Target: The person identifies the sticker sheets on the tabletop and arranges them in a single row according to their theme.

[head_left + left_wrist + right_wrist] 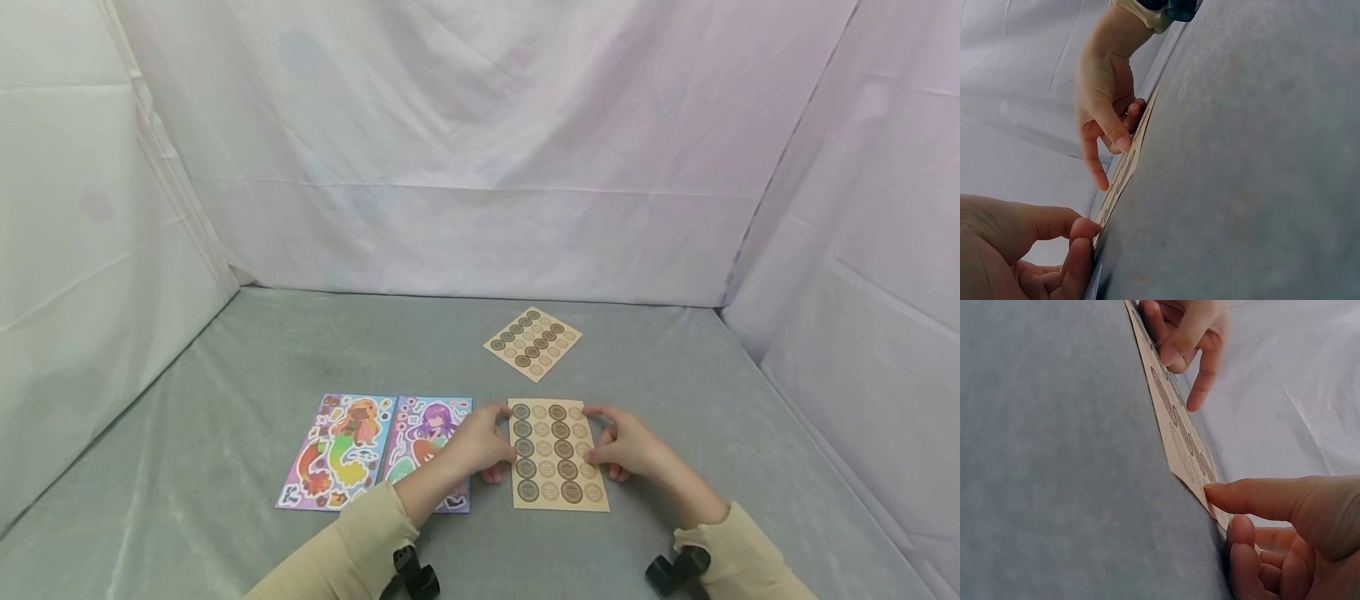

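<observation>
Two side edges of the tan sticker sheet (557, 455), just right of the mermaid sheets (347, 450), are being pinched by the left hand (477, 443) and right hand (628, 445), and I'm remotely flagging that uneven pulling could crease it.

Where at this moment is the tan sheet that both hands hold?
In the head view, the tan sheet is right of centre, between the left hand and right hand, with the mermaid pictures to its left.
</observation>
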A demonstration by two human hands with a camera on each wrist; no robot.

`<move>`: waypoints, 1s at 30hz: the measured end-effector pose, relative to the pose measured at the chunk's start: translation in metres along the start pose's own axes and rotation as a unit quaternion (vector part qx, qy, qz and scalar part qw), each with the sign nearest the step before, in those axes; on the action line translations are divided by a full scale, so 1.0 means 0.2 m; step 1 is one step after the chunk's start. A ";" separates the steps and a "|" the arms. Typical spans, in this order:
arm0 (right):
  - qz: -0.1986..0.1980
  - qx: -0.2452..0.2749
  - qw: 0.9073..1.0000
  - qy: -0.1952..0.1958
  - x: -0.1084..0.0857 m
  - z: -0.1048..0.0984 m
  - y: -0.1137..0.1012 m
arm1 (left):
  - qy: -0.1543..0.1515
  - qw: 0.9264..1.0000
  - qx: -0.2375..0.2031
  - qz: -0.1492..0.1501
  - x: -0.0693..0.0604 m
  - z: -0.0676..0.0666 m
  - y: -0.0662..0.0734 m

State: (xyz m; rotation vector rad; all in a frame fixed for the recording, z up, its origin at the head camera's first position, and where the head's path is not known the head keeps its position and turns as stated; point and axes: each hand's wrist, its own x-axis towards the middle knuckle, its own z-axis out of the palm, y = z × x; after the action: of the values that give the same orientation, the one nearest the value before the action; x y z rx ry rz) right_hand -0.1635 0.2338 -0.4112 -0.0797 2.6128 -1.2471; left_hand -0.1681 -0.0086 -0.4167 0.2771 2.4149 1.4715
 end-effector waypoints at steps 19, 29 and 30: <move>0.009 -0.017 1.000 -0.004 0.00 -0.01 -0.01 | -0.020 1.000 0.011 -0.020 0.00 -0.02 0.02; -0.011 -0.008 1.000 -0.020 0.01 -0.05 -0.02 | -0.037 0.999 -0.012 -0.025 0.00 -0.04 0.02; -0.012 -0.008 1.000 -0.020 0.01 -0.05 -0.03 | -0.038 0.999 -0.013 -0.024 0.00 -0.04 0.02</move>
State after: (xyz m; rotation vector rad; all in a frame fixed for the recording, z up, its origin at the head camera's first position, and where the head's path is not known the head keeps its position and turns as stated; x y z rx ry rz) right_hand -0.1675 0.2377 -0.4015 -0.1383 2.5948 -1.2199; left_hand -0.1717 -0.0140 -0.4102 0.2622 2.3246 1.4431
